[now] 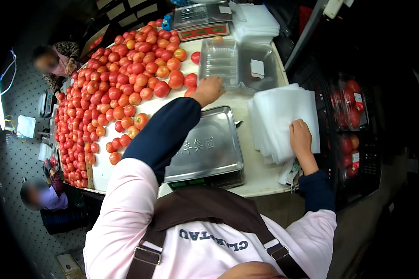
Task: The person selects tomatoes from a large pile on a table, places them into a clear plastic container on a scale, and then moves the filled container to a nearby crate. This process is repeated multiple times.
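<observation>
My left hand reaches to the near end of a clear plastic tray; its fingertips lie at the rim, and whether they grip it is hidden. Attached or close beside that tray is a clear lid with a white label on it. My right hand rests on a fanned stack of white foam sheets; its grip cannot be made out. Between my arms stands a digital scale with a bare steel pan. A large heap of red and orange tomatoes covers the table's left side.
Another scale bearing clear trays stands at the far edge, beside more foam sheets. Black crates at the right hold packed tomatoes. Two people, one at the upper left and one at the lower left, are near the table.
</observation>
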Demonstrator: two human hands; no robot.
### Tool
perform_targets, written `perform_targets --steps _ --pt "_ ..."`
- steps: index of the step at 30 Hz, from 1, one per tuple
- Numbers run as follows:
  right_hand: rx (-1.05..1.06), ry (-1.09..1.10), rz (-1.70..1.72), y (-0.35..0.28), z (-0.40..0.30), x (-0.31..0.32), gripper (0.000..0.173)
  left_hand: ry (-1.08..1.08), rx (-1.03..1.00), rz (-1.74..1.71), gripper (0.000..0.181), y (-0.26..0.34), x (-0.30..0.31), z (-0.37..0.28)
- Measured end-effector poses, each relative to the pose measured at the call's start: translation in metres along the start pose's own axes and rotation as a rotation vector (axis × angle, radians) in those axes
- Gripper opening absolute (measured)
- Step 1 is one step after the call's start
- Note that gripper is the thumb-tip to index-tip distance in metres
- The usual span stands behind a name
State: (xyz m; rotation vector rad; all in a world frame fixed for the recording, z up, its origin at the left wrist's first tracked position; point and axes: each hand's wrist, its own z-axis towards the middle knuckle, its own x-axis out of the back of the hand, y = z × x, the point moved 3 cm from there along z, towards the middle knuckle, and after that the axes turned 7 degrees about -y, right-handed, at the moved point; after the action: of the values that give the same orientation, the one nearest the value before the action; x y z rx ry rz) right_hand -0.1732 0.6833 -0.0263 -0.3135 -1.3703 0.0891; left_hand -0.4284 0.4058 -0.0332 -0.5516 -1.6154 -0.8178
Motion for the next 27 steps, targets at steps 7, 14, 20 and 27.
perform_targets --steps 7,14,20,27 --pt "-0.086 0.008 0.047 0.007 -0.003 -0.002 0.008 -0.203 -0.039 -0.017 0.02 -0.036 -0.024 0.031" --pt "-0.03 -0.011 0.071 0.015 -0.004 -0.008 0.008 0.257 -0.002 -0.175 0.017 -0.023 0.004 0.053" --pt "0.003 -0.004 0.102 0.01 -0.005 -0.004 0.008 0.419 -0.139 0.017 0.01 -0.01 0.071 0.053" --pt "-0.043 0.151 0.635 0.058 -0.011 0.008 0.007 0.573 -0.092 -0.051 0.007 0.007 0.105 -0.132"
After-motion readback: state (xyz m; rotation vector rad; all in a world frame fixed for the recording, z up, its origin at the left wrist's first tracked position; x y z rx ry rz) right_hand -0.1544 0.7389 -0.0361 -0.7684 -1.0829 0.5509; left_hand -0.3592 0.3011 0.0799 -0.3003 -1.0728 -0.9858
